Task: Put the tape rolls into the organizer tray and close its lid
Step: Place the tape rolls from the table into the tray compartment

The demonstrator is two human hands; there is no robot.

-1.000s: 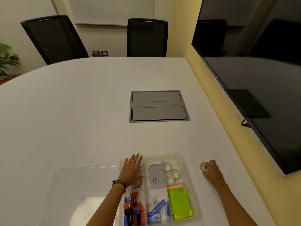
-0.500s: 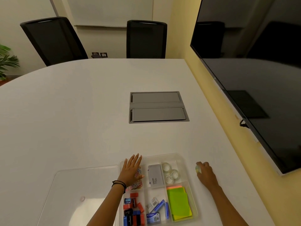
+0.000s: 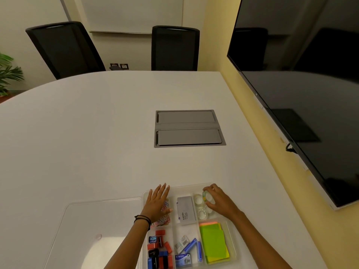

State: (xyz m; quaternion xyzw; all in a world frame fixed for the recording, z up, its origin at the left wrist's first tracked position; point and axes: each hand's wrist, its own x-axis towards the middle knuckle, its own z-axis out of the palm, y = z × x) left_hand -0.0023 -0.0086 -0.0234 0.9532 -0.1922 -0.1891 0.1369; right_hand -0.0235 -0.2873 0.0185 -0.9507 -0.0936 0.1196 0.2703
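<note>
Head view, lower centre of the frame: the left hand lies flat and spread on the clear plastic organizer tray, likely steadying it. The right hand pinches a small clear tape roll over the tray's upper-right compartment, beside other clear tape rolls. The transparent flat lid rests at lower left.

pretty dim, warm yellowish light overall, seems to come from above. the white table reads greyish, with one bright glare patch on the clear lid near the bottom left. shadows are soft, just faint ones under the hands. the big dark screen mirrors the room like a murky reflection. wide-angle lens bends the table edge and tilts the chairs outward. small stuff in the tray looks soft, labels barely readable.
</note>
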